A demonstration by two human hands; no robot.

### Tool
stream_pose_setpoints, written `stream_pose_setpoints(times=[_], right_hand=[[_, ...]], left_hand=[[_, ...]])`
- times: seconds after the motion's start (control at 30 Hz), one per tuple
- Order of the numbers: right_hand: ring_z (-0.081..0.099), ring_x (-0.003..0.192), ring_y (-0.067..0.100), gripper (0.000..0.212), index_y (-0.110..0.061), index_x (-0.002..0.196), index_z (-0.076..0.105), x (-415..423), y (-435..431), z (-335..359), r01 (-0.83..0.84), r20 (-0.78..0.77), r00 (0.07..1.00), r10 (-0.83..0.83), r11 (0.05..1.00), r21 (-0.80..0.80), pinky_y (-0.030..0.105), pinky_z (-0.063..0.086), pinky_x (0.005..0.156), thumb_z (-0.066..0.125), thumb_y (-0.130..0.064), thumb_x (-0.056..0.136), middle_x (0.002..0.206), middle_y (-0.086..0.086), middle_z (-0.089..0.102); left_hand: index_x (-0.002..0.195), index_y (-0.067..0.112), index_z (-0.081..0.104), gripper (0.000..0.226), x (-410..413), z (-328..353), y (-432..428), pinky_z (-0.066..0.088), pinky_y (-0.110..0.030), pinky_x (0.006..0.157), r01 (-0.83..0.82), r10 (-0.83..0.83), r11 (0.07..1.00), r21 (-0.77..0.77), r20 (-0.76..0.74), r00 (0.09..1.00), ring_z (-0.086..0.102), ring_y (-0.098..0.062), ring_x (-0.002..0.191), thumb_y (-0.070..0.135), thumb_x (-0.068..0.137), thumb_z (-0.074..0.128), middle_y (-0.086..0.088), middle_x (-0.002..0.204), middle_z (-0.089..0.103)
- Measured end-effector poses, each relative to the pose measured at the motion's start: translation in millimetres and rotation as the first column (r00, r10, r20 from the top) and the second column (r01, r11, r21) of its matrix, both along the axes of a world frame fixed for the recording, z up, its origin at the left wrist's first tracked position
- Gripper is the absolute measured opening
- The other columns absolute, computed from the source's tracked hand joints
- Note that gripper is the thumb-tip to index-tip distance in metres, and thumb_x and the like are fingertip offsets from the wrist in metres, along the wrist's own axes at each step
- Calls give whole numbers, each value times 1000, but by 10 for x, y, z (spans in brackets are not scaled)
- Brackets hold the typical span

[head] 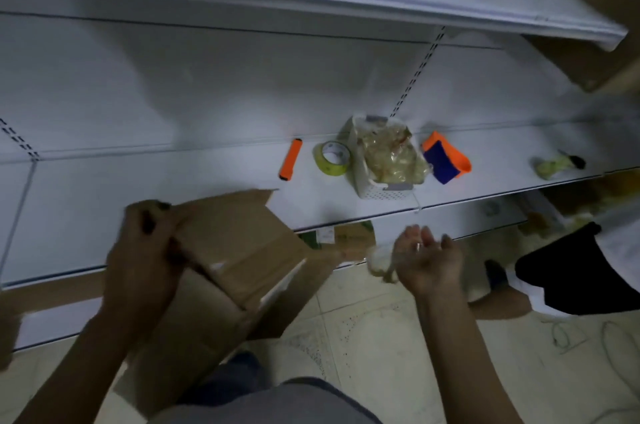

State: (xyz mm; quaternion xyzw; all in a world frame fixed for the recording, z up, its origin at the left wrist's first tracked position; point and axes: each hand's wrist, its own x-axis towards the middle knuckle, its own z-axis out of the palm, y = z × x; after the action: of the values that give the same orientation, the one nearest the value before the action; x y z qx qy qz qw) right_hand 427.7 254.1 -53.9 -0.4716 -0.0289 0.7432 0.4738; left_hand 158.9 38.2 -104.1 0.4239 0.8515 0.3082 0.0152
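Your left hand (145,250) is clamped on the cardboard box (242,250): the fingers curl over the upper edge of a raised flap and the thumb presses the near side, so the grip is firm and closed around the card. The box sits low in front of you, tilted, with its flaps standing open. It leans against the front edge of the white shelf (173,188) and hangs above the tiled floor (381,337). Your right hand (426,257) is off the box, to its right, turned palm up with the fingers loosely spread and only slightly bent; it grips nothing. A pale translucent clump (379,260) shows blurred just beside the thumb side of that hand, and you cannot tell from this view whether it touches the palm or hangs free. On the shelf beyond your hands lie an orange cylinder (291,159), a roll of yellow-green tape (331,158) just beside it, and a white perforated basket (377,193) filled with crumpled clear wrapping (393,156). An orange-and-blue item (446,162) lies right of the basket. All of these are well apart from both hands.
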Motion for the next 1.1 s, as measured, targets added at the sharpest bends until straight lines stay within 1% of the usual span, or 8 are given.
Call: stream_pose_setpoints(times=[0.1, 0.37, 0.57, 0.73, 0.87, 0.93, 1.0, 1.1], right_hand=[[62, 96, 12, 34, -17, 95, 66, -522, -160, 150, -188, -31, 981, 190, 981, 43, 22, 51, 89, 61, -48, 84, 93, 0, 73], [49, 127, 32, 43, -1, 114, 57, -1495, -379, 232, -472, -245, 853, 461, 881, 15, 42, 43, 102, 33, 21, 85, 131, 29, 49], [65, 89, 16, 18, -17, 104, 64, -1754, -265, 18, -748, 472, 644, 602, 624, 226, 19, 55, 71, 58, -6, 91, 103, 4, 69], [53, 113, 9, 50, -36, 124, 54, -1883, -188, 22, -944, 366, 326, 871, 281, 173, 28, 43, 87, 44, -65, 85, 123, -16, 55], [60, 108, 15, 37, -32, 113, 62, -1757, -2, -35, -987, 644, 126, 755, 31, 157, 36, 50, 91, 63, -51, 81, 112, -11, 64], [65, 96, 20, 12, -27, 96, 67, -1660, 88, -64, -982, 734, 173, 657, 59, 179, 33, 56, 78, 68, -21, 86, 97, -4, 69], [67, 87, 25, 22, -21, 88, 67, -1572, 238, -19, -958, 626, 283, 727, 192, 211, 29, 55, 64, 66, 0, 83, 91, 4, 70], [72, 81, 27, 27, -5, 96, 59, -1497, 477, 249, -896, -146, 395, 907, 416, 158, 28, 59, 60, 60, 6, 71, 98, 18, 69]], left_hand=[[114, 14, 55, 60, 110, 110, 409, 42, -28, 61, 204, -208, 977, -60, -77, 975, 57, -33, 77, 41, 60, 49, -6, 111, 42], [100, 18, 58, 58, 195, 136, 606, 48, -25, 61, 364, -369, 923, -125, -19, 929, 62, -28, 83, 35, 50, 83, -6, 110, 47], [121, 26, 59, 65, 154, 353, 397, 29, -6, 62, 109, -112, 987, -115, -18, 994, 57, -16, 85, 52, 62, 59, 0, 115, 44], [117, 29, 55, 64, 352, 527, 486, 44, -24, 58, -56, 13, 972, -227, -186, 982, 56, -19, 89, 51, 57, 58, -3, 112, 46], [113, 30, 52, 60, 559, 544, 574, 47, -32, 58, -206, 150, 938, -278, -210, 966, 56, -24, 91, 51, 57, 51, -5, 113, 49], [111, 30, 49, 60, 676, 524, 641, 49, -33, 55, -281, 230, 913, -297, -195, 953, 57, -25, 91, 55, 56, 46, -5, 113, 48], [112, 30, 47, 61, 810, 490, 738, 51, -33, 54, -344, 298, 887, -307, -188, 936, 57, -26, 89, 60, 59, 44, -6, 111, 49], [116, 29, 48, 64, 1037, 415, 897, 50, -31, 52, -412, 372, 853, -320, -181, 911, 54, -24, 89, 65, 63, 49, -6, 107, 48]])
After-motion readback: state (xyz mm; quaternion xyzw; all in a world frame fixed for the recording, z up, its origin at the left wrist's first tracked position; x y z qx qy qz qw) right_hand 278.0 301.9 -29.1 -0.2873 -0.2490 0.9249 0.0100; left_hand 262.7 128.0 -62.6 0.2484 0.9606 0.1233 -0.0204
